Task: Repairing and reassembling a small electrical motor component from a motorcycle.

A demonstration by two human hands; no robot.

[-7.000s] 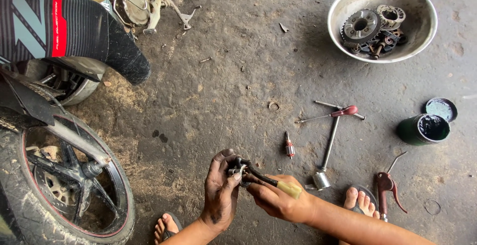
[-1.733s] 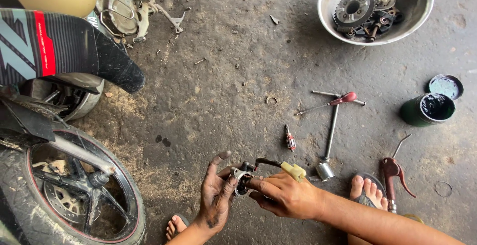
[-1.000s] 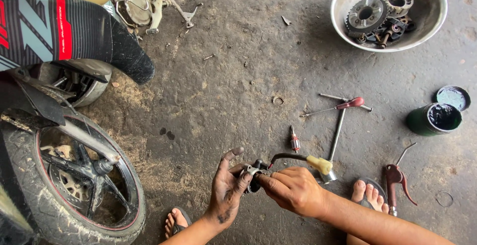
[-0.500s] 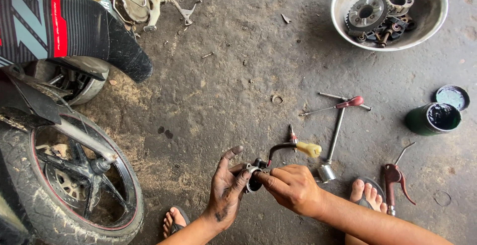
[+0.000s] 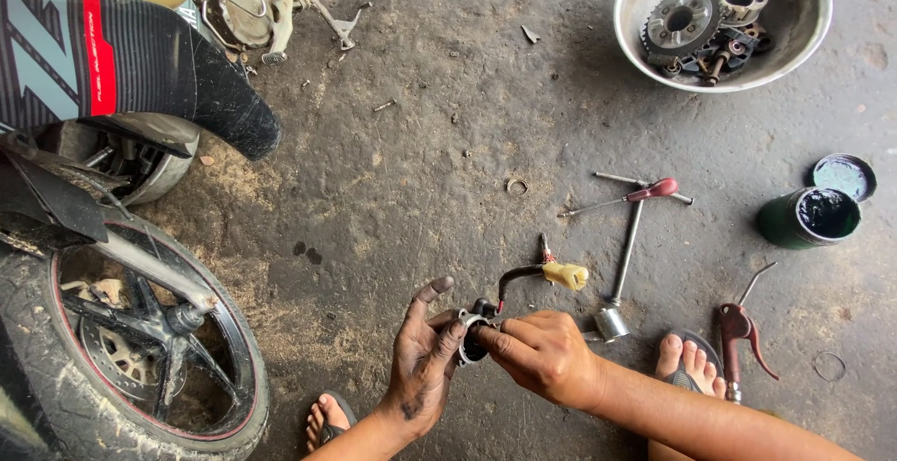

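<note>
Fingers (image 5: 509, 338) of the right hand (image 5: 547, 358) pinched a small dark metal part (image 5: 470, 338), which the left hand (image 5: 422, 368) cradled with its forefinger raised, low over the concrete floor (image 5: 420, 171) near its bottom edge. A short cable ending in a yellow connector (image 5: 566, 275) trailed from it. The fitting work appeared midway; steady alignment seemed the next demand. A T-handle wrench (image 5: 624, 255) lay close by.
</note>
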